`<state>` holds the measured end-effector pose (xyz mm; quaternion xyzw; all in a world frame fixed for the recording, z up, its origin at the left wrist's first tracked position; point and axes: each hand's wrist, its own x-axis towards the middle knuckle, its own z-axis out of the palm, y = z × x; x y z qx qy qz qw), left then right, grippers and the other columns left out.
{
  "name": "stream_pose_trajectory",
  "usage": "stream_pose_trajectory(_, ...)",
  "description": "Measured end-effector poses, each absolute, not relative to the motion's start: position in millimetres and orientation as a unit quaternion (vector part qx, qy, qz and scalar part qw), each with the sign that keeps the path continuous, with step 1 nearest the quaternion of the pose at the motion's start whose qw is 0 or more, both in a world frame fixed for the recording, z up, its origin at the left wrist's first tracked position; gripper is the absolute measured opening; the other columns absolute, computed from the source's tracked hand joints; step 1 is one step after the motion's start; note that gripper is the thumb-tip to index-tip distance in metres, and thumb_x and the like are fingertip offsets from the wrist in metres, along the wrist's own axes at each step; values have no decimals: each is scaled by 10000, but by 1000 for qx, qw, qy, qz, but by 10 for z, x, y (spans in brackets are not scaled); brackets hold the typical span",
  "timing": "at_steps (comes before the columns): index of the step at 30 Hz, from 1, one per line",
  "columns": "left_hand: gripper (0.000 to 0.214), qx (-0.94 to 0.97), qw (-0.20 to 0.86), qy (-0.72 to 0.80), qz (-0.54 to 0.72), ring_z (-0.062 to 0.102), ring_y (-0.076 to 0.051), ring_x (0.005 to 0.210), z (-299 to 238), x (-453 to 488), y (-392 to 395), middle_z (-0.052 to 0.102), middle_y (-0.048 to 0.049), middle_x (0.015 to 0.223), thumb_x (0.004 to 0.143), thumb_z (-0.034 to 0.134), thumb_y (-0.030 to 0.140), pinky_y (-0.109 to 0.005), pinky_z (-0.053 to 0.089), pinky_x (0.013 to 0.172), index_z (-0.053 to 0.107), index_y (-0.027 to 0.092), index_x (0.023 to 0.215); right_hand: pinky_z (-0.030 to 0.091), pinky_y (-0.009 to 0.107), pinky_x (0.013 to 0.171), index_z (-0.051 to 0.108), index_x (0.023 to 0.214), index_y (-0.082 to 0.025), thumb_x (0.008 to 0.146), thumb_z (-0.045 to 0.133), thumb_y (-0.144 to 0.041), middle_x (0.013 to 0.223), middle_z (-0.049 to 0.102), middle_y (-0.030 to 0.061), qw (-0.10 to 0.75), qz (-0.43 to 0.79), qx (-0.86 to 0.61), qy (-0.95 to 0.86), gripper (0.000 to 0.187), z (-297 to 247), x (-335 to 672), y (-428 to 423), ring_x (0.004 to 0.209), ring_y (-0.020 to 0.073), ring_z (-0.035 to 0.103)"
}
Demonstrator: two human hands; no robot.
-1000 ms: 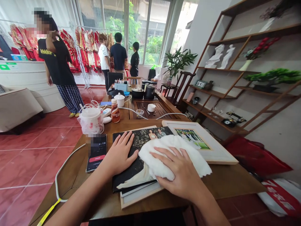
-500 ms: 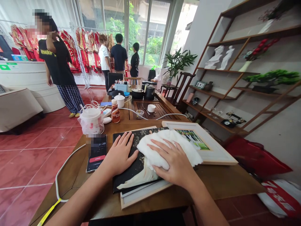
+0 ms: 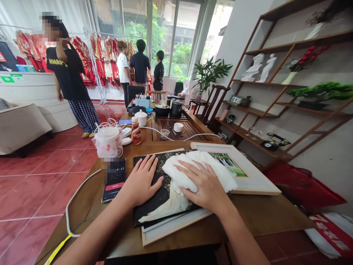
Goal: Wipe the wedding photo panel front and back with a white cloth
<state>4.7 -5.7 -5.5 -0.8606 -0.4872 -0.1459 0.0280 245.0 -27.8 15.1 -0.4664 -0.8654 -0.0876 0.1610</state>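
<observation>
My left hand point(image 3: 142, 181) lies flat with spread fingers on the left part of a dark photo print point(image 3: 158, 195), which rests on a pale wooden frame point(image 3: 171, 230). My right hand point(image 3: 204, 186) presses a white cloth point(image 3: 193, 167) onto the print's upper right part, fingers spread over the cloth. A second, white-framed photo point(image 3: 248, 176) lies just to the right, partly under the cloth. A phone point(image 3: 114, 178) showing a timer lies left of my left hand on the wooden table point(image 3: 264, 215).
A wrapped white cup point(image 3: 107, 141), a brown bottle point(image 3: 135, 130), cables, a teapot point(image 3: 141, 117) and kettles point(image 3: 176, 108) stand further back on the table. Several people stand by red garments near the windows. Shelves point(image 3: 275, 84) line the right wall. Red and white bags point(image 3: 325, 228) lie on the floor.
My right hand has slid the cloth up and leftward across the print, away from the near right corner. The phone timer went from 3:19 to 3:21. My left hand stayed put.
</observation>
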Motion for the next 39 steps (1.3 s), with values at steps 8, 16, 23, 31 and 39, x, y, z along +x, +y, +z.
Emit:
stream_pose_trajectory(8,659,-852,9,-499,-156,257,-281,1416,-10,30,-35,321,-122,1528,938,391,521,-449,239,1155,331,126,1462,291,499,981,450,1375,-346,808,573,-377,1458,427,-43,166,-101,-433,-880,581,136,2524,-354,1280,317,382)
stream_pose_trajectory(16,572,-853,17,-490,-178,248,-284,1418,-21,7,-21,350,-35,1522,942,410,488,-511,207,1152,330,267,1464,285,509,978,441,1389,-348,788,590,-374,1445,448,-13,157,-119,-431,-881,620,100,2604,-433,1267,336,395)
stream_pose_trajectory(23,525,-860,10,-480,-171,289,-291,1398,-15,44,-53,378,-6,1506,945,424,453,-516,244,1132,350,331,1449,302,501,967,483,1359,-325,801,574,-383,1432,466,-7,170,-104,-439,-876,568,140,2514,-248,1241,328,421)
stream_pose_trajectory(31,528,-856,9,-486,-177,283,-286,1402,-25,42,-48,383,-11,1502,939,436,461,-515,238,1139,365,317,1442,288,505,971,475,1365,-332,789,587,-373,1427,473,5,172,-108,-435,-877,589,118,2538,-342,1237,327,424)
stream_pose_trajectory(39,531,-857,-4,-484,-174,271,-290,1408,-21,17,-43,364,-7,1514,942,429,460,-529,225,1140,348,329,1451,308,499,948,458,1378,-339,781,584,-372,1420,480,2,154,-112,-440,-878,611,99,2605,-544,1216,329,442)
